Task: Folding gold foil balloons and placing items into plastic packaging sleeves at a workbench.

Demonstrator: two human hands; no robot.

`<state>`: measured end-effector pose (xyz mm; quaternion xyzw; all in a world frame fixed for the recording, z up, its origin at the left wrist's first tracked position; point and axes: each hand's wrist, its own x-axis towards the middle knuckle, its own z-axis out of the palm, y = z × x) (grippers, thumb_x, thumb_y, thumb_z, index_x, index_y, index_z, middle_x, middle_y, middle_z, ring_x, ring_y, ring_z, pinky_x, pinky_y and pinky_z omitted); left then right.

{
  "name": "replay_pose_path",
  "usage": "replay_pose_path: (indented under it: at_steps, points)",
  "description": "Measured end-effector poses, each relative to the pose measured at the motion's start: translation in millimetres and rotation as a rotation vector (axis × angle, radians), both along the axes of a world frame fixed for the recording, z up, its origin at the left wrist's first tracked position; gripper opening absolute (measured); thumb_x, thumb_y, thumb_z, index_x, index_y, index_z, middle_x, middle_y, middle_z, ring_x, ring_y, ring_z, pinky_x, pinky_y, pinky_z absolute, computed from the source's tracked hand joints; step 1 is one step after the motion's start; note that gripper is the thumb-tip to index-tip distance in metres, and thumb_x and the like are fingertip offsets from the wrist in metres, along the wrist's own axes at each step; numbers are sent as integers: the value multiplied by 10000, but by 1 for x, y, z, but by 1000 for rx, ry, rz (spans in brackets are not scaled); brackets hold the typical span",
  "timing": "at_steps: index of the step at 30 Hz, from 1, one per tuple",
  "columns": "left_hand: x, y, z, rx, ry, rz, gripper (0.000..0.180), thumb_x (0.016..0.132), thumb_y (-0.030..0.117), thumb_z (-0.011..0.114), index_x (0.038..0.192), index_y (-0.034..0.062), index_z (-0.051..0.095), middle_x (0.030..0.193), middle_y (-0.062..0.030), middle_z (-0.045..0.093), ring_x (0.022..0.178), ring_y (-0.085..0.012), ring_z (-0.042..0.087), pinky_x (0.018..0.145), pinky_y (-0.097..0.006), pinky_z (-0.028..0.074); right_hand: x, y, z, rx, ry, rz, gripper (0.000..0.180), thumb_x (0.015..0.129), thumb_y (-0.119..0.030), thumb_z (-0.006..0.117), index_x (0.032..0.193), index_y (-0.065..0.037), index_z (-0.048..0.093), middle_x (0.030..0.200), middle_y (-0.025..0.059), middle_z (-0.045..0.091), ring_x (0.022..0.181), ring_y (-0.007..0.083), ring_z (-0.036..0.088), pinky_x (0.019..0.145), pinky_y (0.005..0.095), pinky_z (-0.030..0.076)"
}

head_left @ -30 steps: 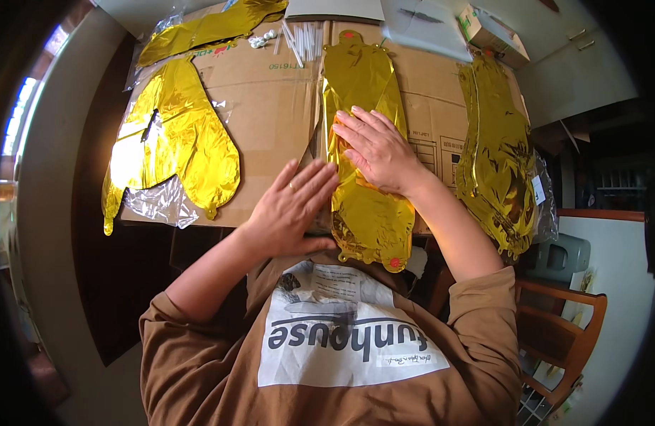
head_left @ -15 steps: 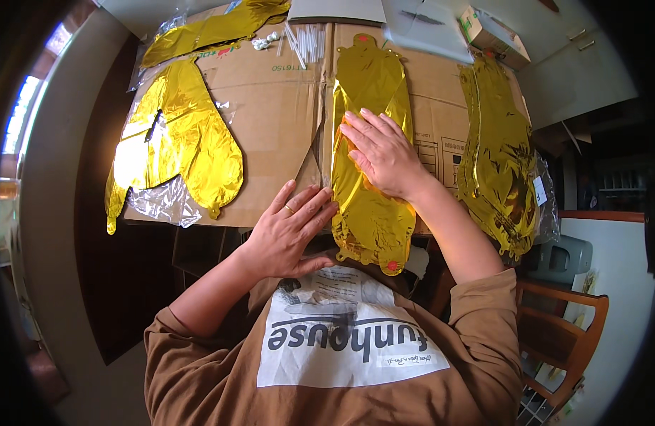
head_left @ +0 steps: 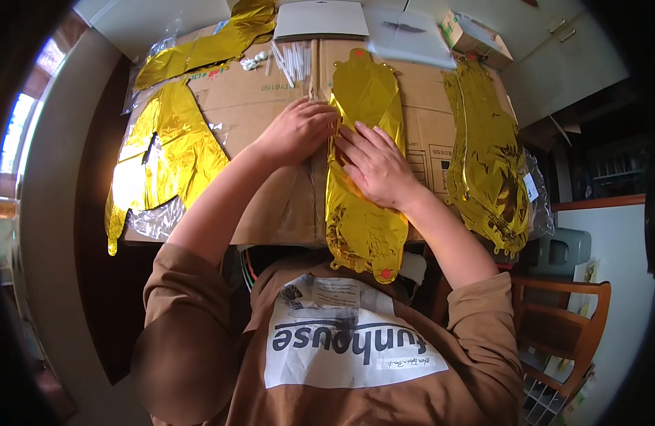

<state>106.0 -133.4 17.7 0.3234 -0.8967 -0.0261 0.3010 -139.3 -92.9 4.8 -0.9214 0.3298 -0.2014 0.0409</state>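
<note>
A flat gold foil balloon [head_left: 366,238] lies lengthwise before me, its near end hanging past the front edge of the cardboard. My right hand [head_left: 375,165] rests palm down on its middle, fingers stretched out, holding nothing. At the balloon's left edge is my left hand [head_left: 299,131], its fingers bent together with the tips on the foil rim; the thumb is hidden. Each end of the balloon carries a small red spot.
Another gold foil balloon [head_left: 172,145] lies at the left, one more [head_left: 487,156] at the right, and a gold foil piece [head_left: 206,51] at the far left. White straws [head_left: 290,64] lie on the cardboard [head_left: 270,206]. Behind are a white box [head_left: 320,20] and an open carton [head_left: 476,37].
My left hand has moved up and forward from the cardboard's front to the balloon's left edge, its fingers now bent. My right hand stays flat on the balloon. The view has shifted slightly.
</note>
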Motion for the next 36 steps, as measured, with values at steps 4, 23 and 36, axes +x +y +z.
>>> replay_pose_path:
  at_steps: [4,23,36]
  points:
    - [2,-30,-2,14,-122,79,337,943,233,679,1215,35,681,1288,-142,667,1257,-316,594,1141,-485,384,-2,2,1,24,23,-1,503,971,-269,602,1428,-67,544,1528,137,497,1440,364,413,1203,502,295]
    - [4,-12,1,73,-88,84,411,900,291,747,1233,58,686,1303,-118,663,1273,-314,592,1160,-518,373,-4,2,3,60,-92,50,496,923,-236,662,1377,-53,583,1481,178,527,1421,372,442,1202,510,322]
    - [6,-10,-8,88,-69,113,431,908,333,732,1237,58,683,1321,-112,664,1295,-291,582,1192,-536,327,-11,7,28,-29,-24,89,513,999,-396,577,1392,-67,597,1484,179,538,1445,374,417,1220,572,255]
